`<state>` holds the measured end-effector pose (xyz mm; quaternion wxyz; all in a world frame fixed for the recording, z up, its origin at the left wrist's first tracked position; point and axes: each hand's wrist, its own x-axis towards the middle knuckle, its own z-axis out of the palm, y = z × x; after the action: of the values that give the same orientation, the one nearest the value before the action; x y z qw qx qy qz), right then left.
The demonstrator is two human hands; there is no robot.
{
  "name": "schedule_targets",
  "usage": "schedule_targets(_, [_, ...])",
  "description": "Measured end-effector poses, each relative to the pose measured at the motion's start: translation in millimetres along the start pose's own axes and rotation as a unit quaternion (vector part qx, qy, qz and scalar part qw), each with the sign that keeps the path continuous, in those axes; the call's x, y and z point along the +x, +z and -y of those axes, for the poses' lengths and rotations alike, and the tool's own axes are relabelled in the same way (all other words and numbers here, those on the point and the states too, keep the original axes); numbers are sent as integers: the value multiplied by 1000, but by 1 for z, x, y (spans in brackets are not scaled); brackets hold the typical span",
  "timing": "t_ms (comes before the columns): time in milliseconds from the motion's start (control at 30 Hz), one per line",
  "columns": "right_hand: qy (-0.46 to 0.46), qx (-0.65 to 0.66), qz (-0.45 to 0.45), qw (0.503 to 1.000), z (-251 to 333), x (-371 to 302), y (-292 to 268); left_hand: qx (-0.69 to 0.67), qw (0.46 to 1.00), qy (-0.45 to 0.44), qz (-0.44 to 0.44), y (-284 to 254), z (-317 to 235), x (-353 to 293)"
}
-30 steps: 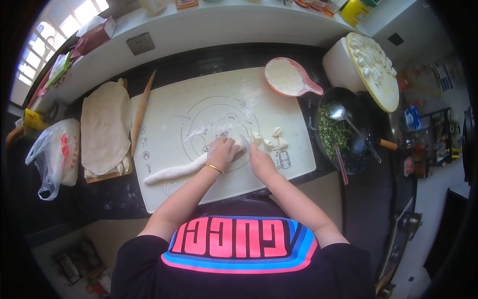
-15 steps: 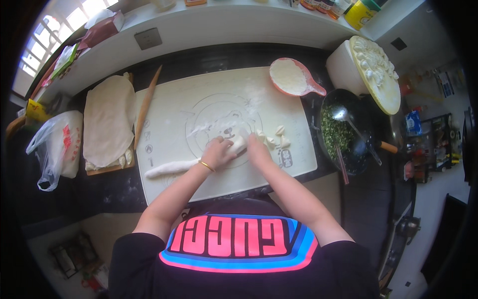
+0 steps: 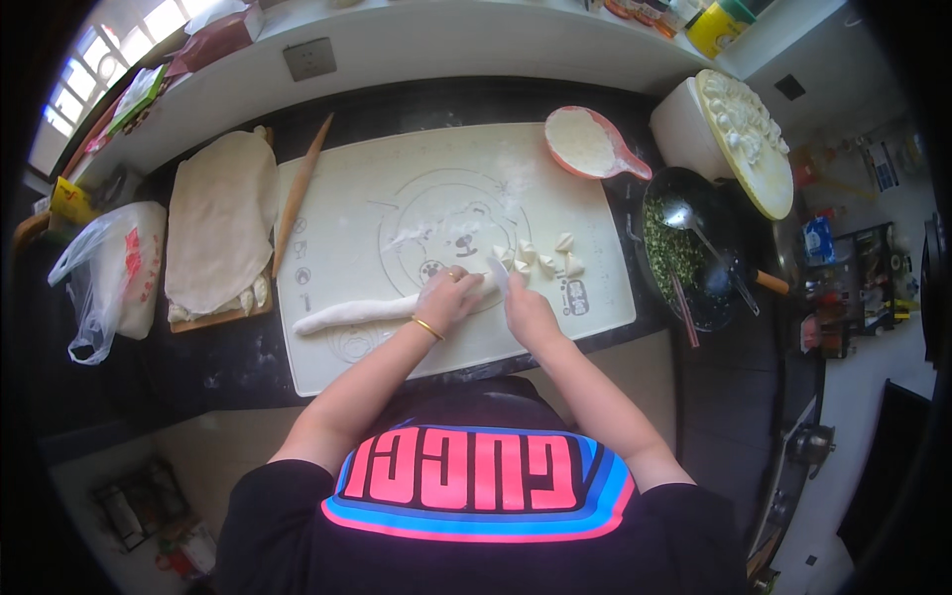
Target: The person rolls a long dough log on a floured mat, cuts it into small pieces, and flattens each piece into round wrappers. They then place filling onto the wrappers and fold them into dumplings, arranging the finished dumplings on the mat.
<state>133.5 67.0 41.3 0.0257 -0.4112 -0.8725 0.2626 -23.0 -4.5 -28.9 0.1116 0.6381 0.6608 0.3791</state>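
Note:
A long white rope of dough (image 3: 362, 313) lies across the pale kneading mat (image 3: 337, 213). My left hand (image 3: 451, 297), with a gold bracelet at its wrist, is closed over the rope's right part and holds it. My right hand (image 3: 531, 313) grips a knife, whose pale blade (image 3: 498, 271) stands at the rope's right end; its handle is hidden in my fingers. Just beyond the blade, several small cut dough pieces (image 3: 525, 253) lie scattered on the mat.
A tapered rolling pin (image 3: 300, 195) rests on the mat's left edge, beside a dough sheet (image 3: 220, 228) on a wooden board. A pink bowl of flour (image 3: 581, 142) sits at the back right. Right of the mat stands a pan of chopped greens (image 3: 672, 248) with a ladle (image 3: 682, 217) and chopsticks.
More of the dough rope shows, lying straighter, and both hands appear a little lower. The knife has come to the rope's right end. The cut pieces lie more spread out.

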Motion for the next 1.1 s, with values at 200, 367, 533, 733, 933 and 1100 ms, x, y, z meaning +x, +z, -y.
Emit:
schedule_targets(200, [0,-25,11,1000,1,6,4,-2,1000,-12,23,1,3,-1])
schedule_targets(367, [7,-19,34,999,-4,19,14,8,1000,2,30,-7,1,-1])
schedule_targets(533, [29,-1,1,1000,-13,28,28,26,998,-36,36,-7,5,0])
schedule_targets(733, [19,34,-42,998,0,23,-5,34,992,-112,-41,-15,9,8])
schedule_targets(933, [-67,30,-17,997,8,29,4,23,991,-128,-41,-11,14,14])
schedule_targets(1100, [-53,-3,17,998,18,34,4,15,991,-127,-37,-10,18,14])
